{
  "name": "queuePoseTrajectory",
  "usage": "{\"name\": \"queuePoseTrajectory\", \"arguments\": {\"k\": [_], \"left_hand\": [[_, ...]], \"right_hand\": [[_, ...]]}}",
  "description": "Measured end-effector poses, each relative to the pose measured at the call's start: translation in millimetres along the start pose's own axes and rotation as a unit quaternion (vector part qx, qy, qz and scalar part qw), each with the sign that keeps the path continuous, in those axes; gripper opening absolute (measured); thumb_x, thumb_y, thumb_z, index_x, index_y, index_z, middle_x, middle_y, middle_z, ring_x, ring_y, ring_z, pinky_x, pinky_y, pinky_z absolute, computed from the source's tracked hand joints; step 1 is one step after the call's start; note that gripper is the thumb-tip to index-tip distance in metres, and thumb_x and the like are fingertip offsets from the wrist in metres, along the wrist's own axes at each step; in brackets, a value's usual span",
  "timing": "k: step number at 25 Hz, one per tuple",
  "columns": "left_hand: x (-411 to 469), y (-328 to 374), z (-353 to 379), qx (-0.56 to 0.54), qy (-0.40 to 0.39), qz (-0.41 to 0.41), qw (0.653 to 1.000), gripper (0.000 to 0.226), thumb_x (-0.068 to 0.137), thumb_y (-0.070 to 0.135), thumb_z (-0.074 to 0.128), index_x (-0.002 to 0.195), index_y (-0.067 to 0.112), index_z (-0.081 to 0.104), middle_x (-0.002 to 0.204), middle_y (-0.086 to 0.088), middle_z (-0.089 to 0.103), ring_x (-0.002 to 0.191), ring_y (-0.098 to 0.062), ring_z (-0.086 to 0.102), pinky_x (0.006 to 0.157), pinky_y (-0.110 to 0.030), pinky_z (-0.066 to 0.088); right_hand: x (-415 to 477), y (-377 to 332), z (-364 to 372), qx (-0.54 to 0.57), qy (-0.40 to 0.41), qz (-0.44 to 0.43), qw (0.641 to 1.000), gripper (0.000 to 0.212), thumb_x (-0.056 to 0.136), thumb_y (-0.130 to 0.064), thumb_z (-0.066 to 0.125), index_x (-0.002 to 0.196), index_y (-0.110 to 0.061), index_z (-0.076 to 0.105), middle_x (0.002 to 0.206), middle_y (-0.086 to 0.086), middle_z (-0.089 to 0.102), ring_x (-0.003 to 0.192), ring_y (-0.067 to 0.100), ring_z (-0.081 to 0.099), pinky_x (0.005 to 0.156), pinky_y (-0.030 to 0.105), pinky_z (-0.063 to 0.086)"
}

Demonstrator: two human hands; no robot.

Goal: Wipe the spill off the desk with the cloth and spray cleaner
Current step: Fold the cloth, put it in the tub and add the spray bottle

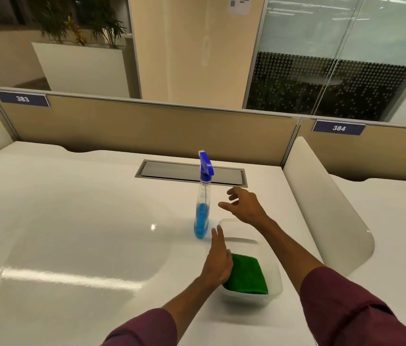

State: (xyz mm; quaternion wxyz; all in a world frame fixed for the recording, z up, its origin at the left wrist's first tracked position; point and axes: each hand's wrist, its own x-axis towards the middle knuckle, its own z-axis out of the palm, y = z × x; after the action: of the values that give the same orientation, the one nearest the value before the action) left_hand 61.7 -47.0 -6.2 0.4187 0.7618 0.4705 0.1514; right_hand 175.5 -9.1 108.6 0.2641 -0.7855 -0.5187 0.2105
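Observation:
A clear spray bottle [202, 208] with a blue trigger head and blue liquid stands upright on the white desk [72, 221]. Just right of it hovers my right hand [243, 204], open, fingers curled toward the bottle without touching it. A folded green cloth [248, 275] lies in a clear plastic container [275, 283] near the desk's front. My left hand [218, 260] is open and flat at the container's left rim, against the cloth's left edge. No spill is clearly visible on the glossy surface.
A grey cable-tray lid [172, 171] is set into the desk behind the bottle. A tan partition [147, 126] with labels 383 and 384 closes the back. A white side divider [321, 208] bounds the desk on the right.

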Motion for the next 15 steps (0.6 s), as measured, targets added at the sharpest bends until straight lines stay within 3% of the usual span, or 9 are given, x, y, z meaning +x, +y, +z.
{"name": "queuePoseTrajectory", "arguments": {"k": [6,10,15], "left_hand": [[0,2,5,0.011,0.003,-0.017,1.0,0.071,0.103,0.016,0.033,0.149,0.023,-0.021,0.16,0.001,-0.021,0.149,-0.018,0.01,0.118,-0.034,0.02],[2,0,8,0.068,0.014,-0.014,0.998,0.075,0.102,0.016,0.036,0.148,0.022,-0.023,0.158,0.001,-0.027,0.149,-0.02,0.007,0.116,-0.035,0.03],[3,-2,8,0.135,0.023,0.011,0.991,0.074,0.102,0.018,0.039,0.15,0.019,-0.018,0.159,0.0,-0.024,0.149,-0.019,-0.007,0.12,-0.034,0.018]], "right_hand": [[20,-23,25,0.102,-0.033,-0.004,0.994,0.07,0.079,-0.041,0.073,0.136,-0.013,0.043,0.136,0.011,0.054,0.118,0.027,0.057,0.085,0.031,0.051],[30,-32,44,0.135,-0.001,0.008,0.991,0.067,0.078,-0.039,0.075,0.132,-0.011,0.047,0.132,0.012,0.058,0.114,0.028,0.058,0.08,0.031,0.052],[32,-32,47,0.161,0.025,-0.004,0.987,0.055,0.079,-0.031,0.076,0.123,-0.009,0.052,0.123,0.014,0.062,0.103,0.025,0.06,0.09,0.042,0.056]]}}
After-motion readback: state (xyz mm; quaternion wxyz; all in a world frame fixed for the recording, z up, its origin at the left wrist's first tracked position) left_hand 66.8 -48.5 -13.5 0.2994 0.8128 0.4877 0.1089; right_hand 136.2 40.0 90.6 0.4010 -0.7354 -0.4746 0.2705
